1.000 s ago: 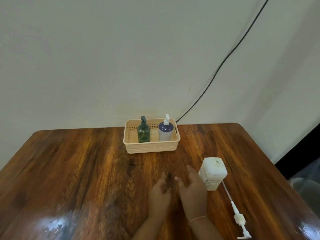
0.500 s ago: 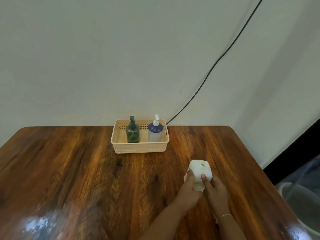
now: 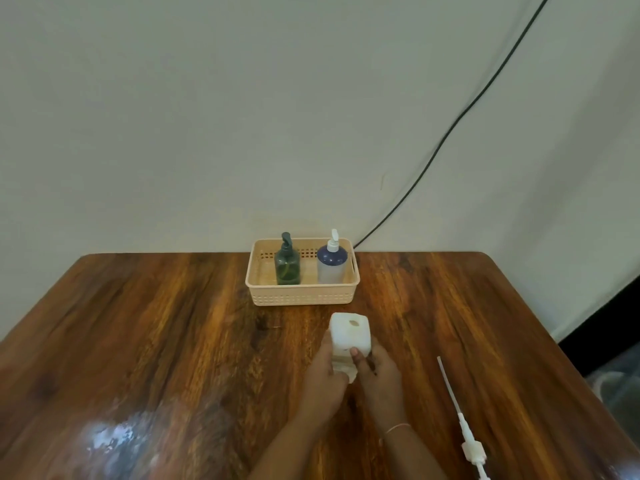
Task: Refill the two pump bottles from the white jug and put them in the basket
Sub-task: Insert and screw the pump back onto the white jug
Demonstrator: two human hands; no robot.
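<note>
Standing upright: white jug (image 3: 349,332), both hands.

You've got one view only, head cam, wide-angle, looking fwd and down over the wooden table (image 3: 156,341). Both hands sit close at the bottom edge; the basket (image 3: 303,296) is farther off, by the wall (image 3: 207,116) filling the top half. No 2nd view to overlap.

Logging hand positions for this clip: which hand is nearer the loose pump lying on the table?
Right. The right hand grips the white jug on the side facing the pump; the left hand grips the jug's far side.
</note>
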